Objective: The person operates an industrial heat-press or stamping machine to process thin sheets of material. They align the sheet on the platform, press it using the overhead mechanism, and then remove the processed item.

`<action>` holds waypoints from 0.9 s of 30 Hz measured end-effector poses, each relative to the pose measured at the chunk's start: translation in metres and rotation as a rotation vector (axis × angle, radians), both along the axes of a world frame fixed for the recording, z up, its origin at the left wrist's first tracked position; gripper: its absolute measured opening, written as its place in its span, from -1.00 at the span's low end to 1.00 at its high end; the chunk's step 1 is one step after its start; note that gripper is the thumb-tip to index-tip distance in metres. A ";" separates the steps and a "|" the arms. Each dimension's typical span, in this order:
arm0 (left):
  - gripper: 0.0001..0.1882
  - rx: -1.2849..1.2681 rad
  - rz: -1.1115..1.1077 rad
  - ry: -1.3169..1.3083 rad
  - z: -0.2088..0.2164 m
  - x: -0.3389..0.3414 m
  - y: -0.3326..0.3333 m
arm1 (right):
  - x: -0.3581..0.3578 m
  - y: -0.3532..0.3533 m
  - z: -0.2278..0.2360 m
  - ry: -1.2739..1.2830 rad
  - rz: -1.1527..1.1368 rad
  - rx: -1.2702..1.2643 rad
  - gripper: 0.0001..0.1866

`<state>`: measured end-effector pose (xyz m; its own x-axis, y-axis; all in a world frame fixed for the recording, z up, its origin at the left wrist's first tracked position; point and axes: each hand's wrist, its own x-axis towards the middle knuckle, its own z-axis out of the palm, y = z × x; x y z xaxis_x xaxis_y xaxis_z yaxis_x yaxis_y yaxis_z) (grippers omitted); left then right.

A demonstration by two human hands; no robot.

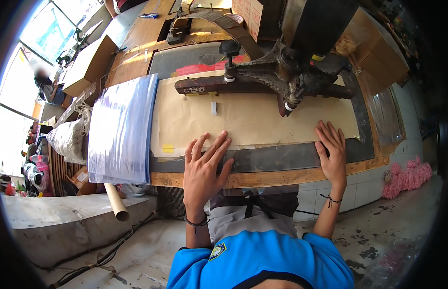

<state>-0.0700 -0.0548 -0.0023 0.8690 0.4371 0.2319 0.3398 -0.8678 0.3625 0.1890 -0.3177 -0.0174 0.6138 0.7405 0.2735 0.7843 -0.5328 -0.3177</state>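
My left hand [204, 166] rests with spread fingers, its fingertips on the near edge of a tan paper sheet [262, 120]. Farther right my right hand [333, 151] lies flat, fingers stretched over the sheet's near right part. Neither hand holds anything. Under the paper a dark mat [281, 158] covers the wooden table. A long dark bar [200, 86] of a press crosses the far part of the sheet, below a cast-metal bracket [281, 67] with a black knob. Just before the bar sits a small pale metal block [214, 108]. A yellow tape piece [167, 148] marks the sheet's near left corner.
Left of the paper lies a stack of clear plastic sheets [120, 130], overhanging the table edge. Cardboard boxes [91, 65] stand at the far left and far right. Pink bundled material [408, 177] lies on the floor at right. A cardboard tube [116, 202] pokes out below the table.
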 end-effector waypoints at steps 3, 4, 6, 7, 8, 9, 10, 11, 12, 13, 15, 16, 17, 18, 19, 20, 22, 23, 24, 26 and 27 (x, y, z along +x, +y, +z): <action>-0.49 -0.031 0.019 -0.058 0.002 0.001 -0.002 | 0.000 0.000 0.001 0.002 0.005 0.008 -0.56; -0.49 -0.033 0.021 -0.061 0.002 0.002 -0.002 | 0.000 0.001 0.001 0.001 0.004 0.010 -0.56; -0.49 -0.036 0.024 -0.069 0.002 0.002 -0.003 | 0.001 0.001 0.000 0.004 0.005 0.013 -0.56; -0.49 -0.035 0.023 -0.069 0.002 0.003 -0.003 | 0.001 0.001 0.000 0.005 0.006 0.015 -0.56; -0.49 -0.034 0.021 -0.069 0.003 0.003 -0.003 | 0.000 0.001 0.001 0.010 0.002 0.025 -0.57; -0.50 -0.033 0.020 -0.069 0.002 0.004 -0.003 | 0.000 0.000 0.001 0.011 -0.002 0.025 -0.57; -0.49 -0.031 0.019 -0.069 0.003 0.004 -0.003 | 0.001 0.000 0.001 0.013 -0.003 0.028 -0.57; -0.50 -0.031 0.019 -0.069 0.003 0.004 -0.003 | 0.001 0.000 0.001 0.015 -0.004 0.030 -0.57; -0.50 -0.030 0.020 -0.069 0.003 0.004 -0.003 | 0.001 0.000 0.001 0.018 -0.007 0.032 -0.57; -0.51 -0.028 0.023 -0.069 0.003 0.004 -0.003 | 0.001 0.001 0.001 0.021 -0.007 0.034 -0.57; -0.53 -0.034 0.024 -0.079 0.001 0.004 -0.004 | 0.001 0.001 0.001 0.027 -0.009 0.035 -0.57; -0.54 -0.036 0.027 -0.083 0.001 0.003 -0.004 | 0.000 0.001 0.001 0.030 -0.010 0.034 -0.57; -0.55 -0.038 0.022 -0.093 0.000 0.003 -0.003 | 0.000 0.002 0.001 0.034 -0.010 0.033 -0.58; -0.56 -0.040 0.019 -0.102 -0.002 0.002 -0.003 | 0.000 0.001 0.001 0.032 -0.007 0.038 -0.58; -0.57 -0.039 0.019 -0.109 -0.003 0.000 -0.002 | 0.000 0.002 0.001 0.033 -0.001 0.045 -0.58; -0.58 -0.041 0.018 -0.116 -0.003 -0.001 -0.002 | 0.001 0.002 0.000 0.034 0.007 0.053 -0.58; -0.60 -0.044 0.018 -0.131 -0.005 -0.001 -0.001 | 0.002 0.000 -0.001 0.025 0.009 0.048 -0.58; -0.61 -0.037 0.016 -0.133 -0.005 -0.001 -0.001 | 0.002 0.000 -0.001 0.021 0.011 0.046 -0.58; -0.62 -0.031 0.014 -0.134 -0.004 -0.001 -0.001 | 0.001 0.000 -0.001 0.025 0.007 0.040 -0.58; -0.63 -0.025 0.010 -0.138 -0.004 -0.001 -0.002 | 0.002 0.000 -0.001 0.026 0.007 0.035 -0.58; -0.64 -0.025 0.014 -0.137 -0.004 -0.002 -0.001 | 0.002 0.000 -0.001 0.026 0.007 0.032 -0.58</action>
